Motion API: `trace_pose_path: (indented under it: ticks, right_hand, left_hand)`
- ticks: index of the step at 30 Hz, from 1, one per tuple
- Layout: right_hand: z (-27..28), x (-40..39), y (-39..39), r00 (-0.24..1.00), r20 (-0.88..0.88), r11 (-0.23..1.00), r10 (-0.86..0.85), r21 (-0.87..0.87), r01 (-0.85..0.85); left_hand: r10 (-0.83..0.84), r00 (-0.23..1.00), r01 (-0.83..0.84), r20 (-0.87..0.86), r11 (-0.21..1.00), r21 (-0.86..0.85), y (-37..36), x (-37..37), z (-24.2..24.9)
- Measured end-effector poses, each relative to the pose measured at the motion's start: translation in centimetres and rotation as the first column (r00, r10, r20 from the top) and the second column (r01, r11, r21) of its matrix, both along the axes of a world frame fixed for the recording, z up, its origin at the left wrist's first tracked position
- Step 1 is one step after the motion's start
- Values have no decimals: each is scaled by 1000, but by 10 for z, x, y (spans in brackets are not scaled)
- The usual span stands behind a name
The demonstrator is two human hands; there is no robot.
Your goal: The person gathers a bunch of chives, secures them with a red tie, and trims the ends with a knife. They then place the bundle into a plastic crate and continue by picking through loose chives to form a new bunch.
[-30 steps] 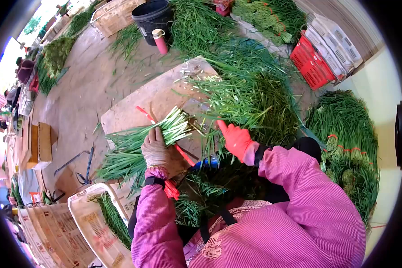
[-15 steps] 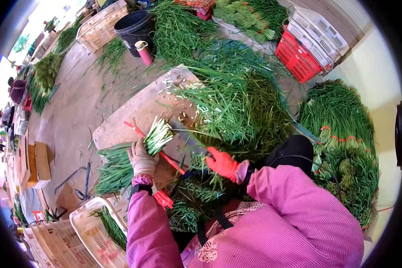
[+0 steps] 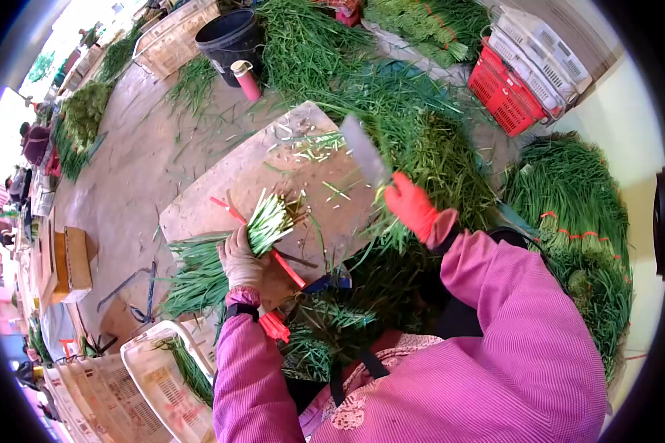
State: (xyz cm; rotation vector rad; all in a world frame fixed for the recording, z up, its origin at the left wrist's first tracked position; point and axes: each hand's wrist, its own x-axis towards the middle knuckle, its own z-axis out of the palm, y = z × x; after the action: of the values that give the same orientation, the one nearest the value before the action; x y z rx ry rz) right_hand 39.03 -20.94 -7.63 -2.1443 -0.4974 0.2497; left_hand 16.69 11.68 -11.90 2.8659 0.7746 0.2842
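Left hand (image 3: pixel 242 258) in a pale, dirty work glove is clamped around a bundle of green chives (image 3: pixel 213 258) lying across a wooden cutting board (image 3: pixel 273 166). The bundle has white cut stem ends fanned out toward the board's middle and long green leaves trailing off the left edge onto the floor. A red tie strip (image 3: pixel 273 255) lies under the bundle, poking out diagonally on both sides. Right hand (image 3: pixel 412 207) in an orange-red glove is closed on the handle of a cleaver (image 3: pixel 366 151), raised above the board with the blade tilted up and away, clear of the chives. Small trimmed bits are scattered on the board near the blade. A big loose pile of chives (image 3: pixel 414 140) sits past the board's far edge, and tied bunches (image 3: pixel 576 214) are stacked at right. The cleaver handle is hidden inside the glove. A spare bunch of red ties (image 3: pixel 275 325) is partly covered by the pink sleeve. The board's near edge is buried under greens and the arms. Fisheye edges are blurred and cut off.
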Motion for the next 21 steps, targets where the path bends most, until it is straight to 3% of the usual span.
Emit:
trace_pose_path:
  ticks: [2,3,5,7,9,11,13,14,15,17,19,21]
  right_hand:
    - [3,-45,22,954,-273,988,125,120,-96]
    - [-25,-65,30,979,-106,964,176,218,-149]
    - [-37,-99,39,930,-301,969,211,188,-159]
    - [-48,-117,48,925,-298,971,238,109,-215]
    - [-51,-113,56,941,-261,971,215,159,-178]
    - [-38,-78,61,986,-92,986,138,-78,-146]
    - [-27,-45,61,995,72,986,-74,-145,84]
    - [-21,-34,64,981,104,980,-162,-100,173]
    - [-14,-29,62,987,69,980,-143,-131,151]
    - [-6,-40,68,1000,9,1000,10,-23,-10]
    - [-5,-54,84,979,11,978,202,-57,-202]
    - [-14,-50,92,973,-18,973,230,-26,-230]
  left_hand:
    - [3,1000,-4,-21,999,-32,3,0,-1]
    - [6,999,-8,-35,998,-66,5,1,0]
    - [17,999,-19,-33,997,-74,7,3,5]
    - [34,997,-42,-70,993,-112,10,7,7]
    - [43,996,-50,-79,994,-93,9,9,9]
    - [2,999,-7,-53,995,-99,9,6,10]
    - [7,997,-15,-73,995,-98,12,6,6]
    - [6,998,-10,-64,998,-66,10,5,5]
    - [3,999,-5,-53,999,-34,8,5,5]
    - [-5,999,3,-49,999,-44,4,5,5]
    - [-10,1000,10,-29,1000,5,1,2,6]
    - [-10,1000,10,-23,1000,-1,3,2,5]
